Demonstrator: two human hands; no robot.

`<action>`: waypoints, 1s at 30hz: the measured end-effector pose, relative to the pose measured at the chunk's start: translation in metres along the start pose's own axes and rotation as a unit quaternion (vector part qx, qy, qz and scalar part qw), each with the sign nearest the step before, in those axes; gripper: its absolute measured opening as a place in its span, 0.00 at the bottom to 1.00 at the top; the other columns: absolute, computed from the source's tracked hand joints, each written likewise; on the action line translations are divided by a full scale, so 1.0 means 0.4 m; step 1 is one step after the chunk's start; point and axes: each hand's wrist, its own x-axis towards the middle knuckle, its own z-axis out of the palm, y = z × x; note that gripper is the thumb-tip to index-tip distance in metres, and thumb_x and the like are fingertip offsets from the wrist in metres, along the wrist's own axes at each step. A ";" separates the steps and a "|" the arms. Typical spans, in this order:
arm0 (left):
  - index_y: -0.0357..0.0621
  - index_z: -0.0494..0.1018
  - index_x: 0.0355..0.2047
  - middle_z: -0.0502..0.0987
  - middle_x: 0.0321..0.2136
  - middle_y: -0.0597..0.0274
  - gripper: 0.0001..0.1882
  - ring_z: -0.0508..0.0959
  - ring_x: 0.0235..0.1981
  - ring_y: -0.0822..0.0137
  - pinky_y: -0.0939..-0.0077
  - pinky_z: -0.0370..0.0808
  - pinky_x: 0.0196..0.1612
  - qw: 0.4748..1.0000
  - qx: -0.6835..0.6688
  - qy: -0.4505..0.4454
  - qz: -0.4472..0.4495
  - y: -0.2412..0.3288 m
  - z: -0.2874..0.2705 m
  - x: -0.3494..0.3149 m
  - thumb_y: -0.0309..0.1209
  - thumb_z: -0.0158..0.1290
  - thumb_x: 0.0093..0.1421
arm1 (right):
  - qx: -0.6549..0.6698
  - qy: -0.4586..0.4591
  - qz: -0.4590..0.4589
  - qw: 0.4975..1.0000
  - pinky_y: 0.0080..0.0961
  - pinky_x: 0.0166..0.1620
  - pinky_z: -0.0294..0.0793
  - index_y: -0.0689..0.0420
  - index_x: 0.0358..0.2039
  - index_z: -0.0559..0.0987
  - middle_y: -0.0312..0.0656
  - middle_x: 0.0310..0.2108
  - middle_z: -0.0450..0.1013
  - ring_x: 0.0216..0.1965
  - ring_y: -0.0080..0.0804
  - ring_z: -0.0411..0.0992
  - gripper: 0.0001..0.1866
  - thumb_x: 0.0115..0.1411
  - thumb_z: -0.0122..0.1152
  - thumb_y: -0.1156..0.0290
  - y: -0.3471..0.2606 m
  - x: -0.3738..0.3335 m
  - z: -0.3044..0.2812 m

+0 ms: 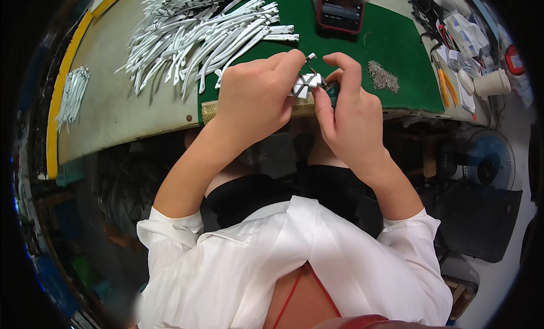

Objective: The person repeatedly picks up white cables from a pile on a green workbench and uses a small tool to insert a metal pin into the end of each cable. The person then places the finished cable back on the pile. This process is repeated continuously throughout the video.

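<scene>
My left hand (252,94) is closed around a small bundle of white eyeglass temples (306,82), whose ends with dark parts stick out between my two hands. My right hand (354,111) is bent close against those ends, thumb and forefinger curled. A dark green piece (333,93), perhaps a tool's handle, shows inside its grip; the rest of it is hidden by the fingers. Just beyond my left hand lies a large heap of white temples (198,43), with curved tips toward me and dark hinge ends away. Right of my right hand is a pile of tiny metal bits (382,77), like screws.
A green mat (411,63) covers part of the table. At its far side lies a phone (340,11). Orange-handled pliers (445,85), a paper cup (492,83) and packets crowd the right end. A smaller bundle of white strips (72,95) lies far left by a yellow edge.
</scene>
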 end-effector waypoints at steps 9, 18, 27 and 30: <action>0.41 0.72 0.29 0.77 0.29 0.57 0.04 0.80 0.28 0.54 0.62 0.78 0.30 0.960 0.272 0.061 -0.030 -0.132 -0.037 0.047 0.23 0.53 0.51 | -0.014 -0.061 0.088 0.994 0.39 0.31 0.76 0.57 0.56 0.66 0.50 0.29 0.75 0.27 0.50 0.78 0.29 0.55 0.65 0.70 0.047 -0.025 -0.089; 0.44 0.78 0.27 0.80 0.28 0.57 0.10 0.81 0.32 0.51 0.56 0.77 0.35 0.958 0.278 -0.011 -0.067 -0.196 -0.034 0.092 0.38 0.61 0.54 | -0.050 -0.136 0.134 0.980 0.38 0.41 0.74 0.55 0.50 0.70 0.50 0.37 0.75 0.38 0.49 0.76 0.19 0.57 0.59 0.73 0.163 -0.028 -0.212; 0.48 0.78 0.41 0.79 0.23 0.53 0.12 0.76 0.23 0.50 0.62 0.71 0.29 0.975 0.168 0.011 -0.146 -0.198 -0.082 0.111 0.40 0.57 0.63 | -0.112 -0.235 0.092 0.961 0.38 0.44 0.73 0.56 0.46 0.72 0.48 0.38 0.74 0.41 0.48 0.74 0.15 0.58 0.57 0.69 0.222 0.010 -0.224; 0.48 0.78 0.49 0.80 0.24 0.58 0.14 0.76 0.22 0.68 0.72 0.69 0.27 0.985 0.070 0.032 -0.154 -0.175 -0.095 0.110 0.35 0.57 0.64 | -0.118 -0.236 0.097 0.960 0.39 0.45 0.73 0.56 0.46 0.72 0.49 0.39 0.75 0.41 0.48 0.74 0.15 0.58 0.57 0.69 0.214 0.013 -0.219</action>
